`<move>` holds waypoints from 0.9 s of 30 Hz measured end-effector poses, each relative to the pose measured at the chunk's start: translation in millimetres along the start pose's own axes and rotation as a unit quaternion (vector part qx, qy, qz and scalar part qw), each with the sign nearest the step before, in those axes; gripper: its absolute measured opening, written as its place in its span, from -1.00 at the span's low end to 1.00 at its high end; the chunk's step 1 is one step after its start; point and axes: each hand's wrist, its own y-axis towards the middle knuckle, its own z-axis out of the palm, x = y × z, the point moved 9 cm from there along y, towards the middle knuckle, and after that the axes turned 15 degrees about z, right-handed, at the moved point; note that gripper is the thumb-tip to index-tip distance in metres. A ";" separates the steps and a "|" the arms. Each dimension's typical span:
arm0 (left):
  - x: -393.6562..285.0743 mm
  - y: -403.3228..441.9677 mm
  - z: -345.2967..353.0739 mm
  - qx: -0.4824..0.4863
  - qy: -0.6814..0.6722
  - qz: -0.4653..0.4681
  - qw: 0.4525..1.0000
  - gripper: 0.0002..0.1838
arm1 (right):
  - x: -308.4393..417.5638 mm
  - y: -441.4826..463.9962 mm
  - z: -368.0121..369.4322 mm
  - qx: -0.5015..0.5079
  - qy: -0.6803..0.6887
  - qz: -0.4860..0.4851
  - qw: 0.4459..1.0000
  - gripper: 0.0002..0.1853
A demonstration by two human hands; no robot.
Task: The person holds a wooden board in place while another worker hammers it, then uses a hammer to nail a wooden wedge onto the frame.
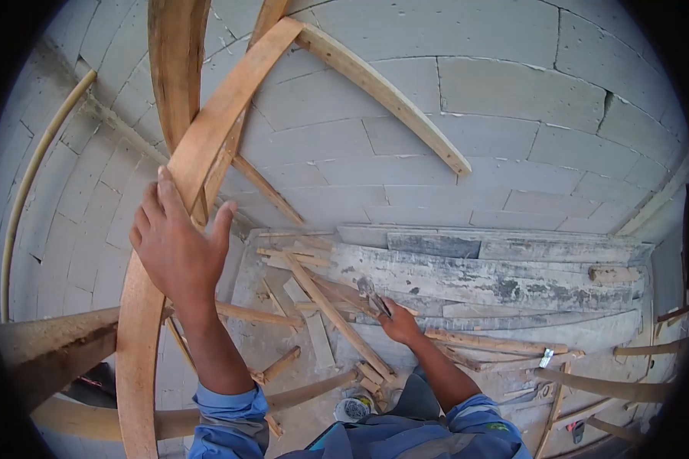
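My left hand (180, 252) lies on a long wooden plank (139, 344) that rises from the bottom of the view toward the top. Its fingers are stretched over the plank's face, and the thumb stands apart past the right edge. Lower down, my right hand (398, 320) is closed round the dark handle of a hammer (371, 294), whose greyish head is blurred. At its top the plank meets a shorter slanting board (390, 99). Behind it stands another upright timber (177, 69).
Grey block walls (520, 92) surround the space. Stained boards (452, 275) are stacked at the wall's foot, with loose wood strips (337, 317) before them. A bucket (352, 409) stands near my legs. Round poles (605, 384) cross at right, and a thick beam (61, 348) juts in at left.
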 end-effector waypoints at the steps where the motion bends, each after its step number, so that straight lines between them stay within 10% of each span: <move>1: -0.9 0.8 0.4 -0.005 0.000 0.000 1.000 0.03 | 12.0 1.8 -9.4 0.045 0.015 0.015 0.999 -0.40; 7: -2.7 15.4 4.8 -0.030 0.037 -0.057 0.997 -0.17 | -8.3 84.8 -68.1 0.026 -0.162 0.112 0.980 -0.27; 20: -6.0 24.4 14.4 -0.012 0.078 -0.052 0.996 -0.28 | 178.4 233.8 -288.5 -0.275 -0.178 -0.083 0.941 -0.41; 27: 16.9 22.3 32.0 0.042 0.104 -0.090 0.990 -0.17 | 68.4 183.4 -151.4 -0.144 0.075 0.069 0.984 -0.34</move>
